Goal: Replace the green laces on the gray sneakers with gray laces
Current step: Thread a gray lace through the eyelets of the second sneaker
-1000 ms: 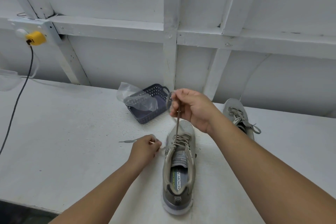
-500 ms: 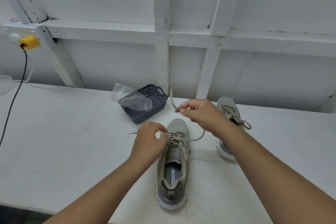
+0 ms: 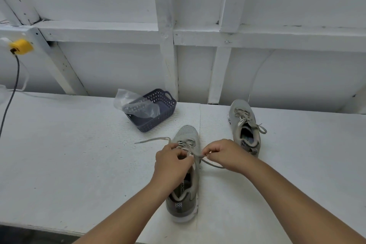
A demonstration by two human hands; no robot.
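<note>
A gray lace (image 3: pixel 213 164) is pinched by the left hand (image 3: pixel 172 161) and right hand (image 3: pixel 227 154) over the sneaker (image 3: pixel 185 166), whose toe is pointed to 12 o'clock.

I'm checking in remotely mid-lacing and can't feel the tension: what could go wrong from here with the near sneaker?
1. The left hand and right hand each pinch the gray lace close over the near sneaker; a hard tug could shift the unbraced shoe.
2. The lace's free end trails loose on the table to the left, so the two ends may come out uneven.
3. The left hand hides the eyelets, so one might be skipped.
</note>
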